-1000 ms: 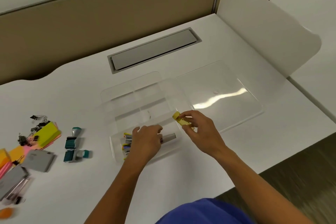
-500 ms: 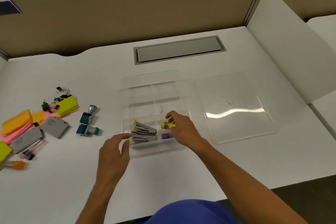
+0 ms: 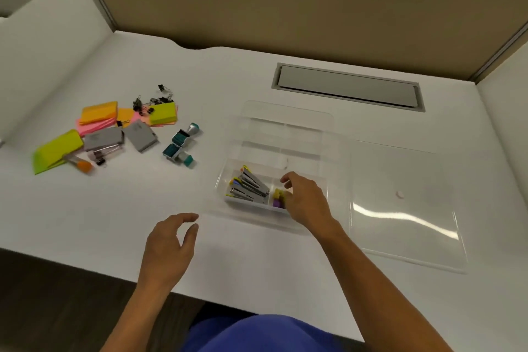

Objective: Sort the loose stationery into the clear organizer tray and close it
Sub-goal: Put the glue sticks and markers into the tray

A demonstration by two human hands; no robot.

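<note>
The clear organizer tray lies open mid-desk, its flat lid beside it on the right. Several small staplers fill the near left compartment. A yellow piece and a purple piece lie in the near right compartment. My right hand hovers over that compartment, fingers spread, holding nothing I can see. My left hand is open above the desk, left of the tray. Loose sticky note pads, binder clips, grey staple boxes and teal staple removers lie at the left.
A grey cable hatch is set into the desk behind the tray. A tan partition runs along the back. White side dividers stand at the far left and far right. The desk's front edge runs just below my left hand.
My right hand has let go of the yellow piece in the near right compartment. My left hand has pulled back out of the tray to the left. The view has swung left.
</note>
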